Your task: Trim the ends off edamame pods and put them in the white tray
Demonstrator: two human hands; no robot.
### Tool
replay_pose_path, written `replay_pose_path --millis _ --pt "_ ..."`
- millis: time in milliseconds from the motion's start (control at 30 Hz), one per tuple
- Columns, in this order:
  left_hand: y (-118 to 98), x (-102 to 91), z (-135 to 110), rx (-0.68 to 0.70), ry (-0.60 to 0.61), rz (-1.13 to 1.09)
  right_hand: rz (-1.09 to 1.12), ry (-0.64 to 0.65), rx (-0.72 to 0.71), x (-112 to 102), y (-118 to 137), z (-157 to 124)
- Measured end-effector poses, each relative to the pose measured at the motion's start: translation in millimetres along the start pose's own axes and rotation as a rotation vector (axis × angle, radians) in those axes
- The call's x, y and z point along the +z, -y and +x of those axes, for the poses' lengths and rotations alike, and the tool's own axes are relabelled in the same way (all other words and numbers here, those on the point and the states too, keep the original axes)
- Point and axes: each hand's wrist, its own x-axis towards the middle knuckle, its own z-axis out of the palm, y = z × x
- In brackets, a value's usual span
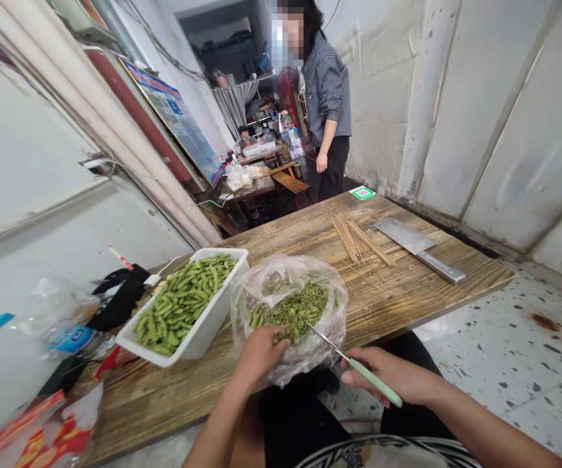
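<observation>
My left hand point(260, 354) reaches into a clear plastic bag point(337, 292) at the table's front edge. Its fingers are pinched together on a green soybean pod point(278, 336), which they partly hide. In my right hand point(383, 372) is a pair of scissors point(366, 376) with pale green handles; the thin metal blades point left into the bag, a little right of my left hand. Small green trimmings point(305, 302) and some pods lie inside the bag. Left of it stands a white plastic tub point(198, 344) heaped with green soybean pods point(183, 305).
On the wooden table point(388, 309) lie thin wooden skewers point(354, 240) and a cleaver point(420, 248). A plastic bottle point(73, 341) and a red-printed bag point(56, 432) are at the left. Beyond the far edge stands a person point(330, 97) in a striped shirt.
</observation>
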Motion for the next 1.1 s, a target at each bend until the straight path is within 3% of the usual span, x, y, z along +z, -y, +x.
replay_pose_path --millis 200,367,500,667,933,1100 --pt "-1.5 -3.9 13.8 0.079 -0.030 -0.368 0.005 -0.010 -0.009 0.2 -2.7 -0.3" --pt "2.9 0.0 23.2 -0.076 0.028 -0.512 -0.014 -0.004 -0.025 -0.5 0.4 -0.8" --pt "9.7 -0.2 26.2 -0.097 0.001 -0.449 -0.042 -0.016 -0.042 -2.3 2.7 -1.9" --pt "15.2 -12.3 23.9 -0.044 -0.212 -0.274 -0.074 -0.038 -0.058 -4.5 4.3 -2.6" --pt "3.9 1.2 23.0 -0.098 -0.060 -0.137 -0.139 -0.079 -0.085 -2.9 7.4 -1.3" --pt "3.9 4.9 23.0 -0.009 -0.159 -0.243 -0.200 -0.154 -0.102 -4.2 13.3 -2.3"
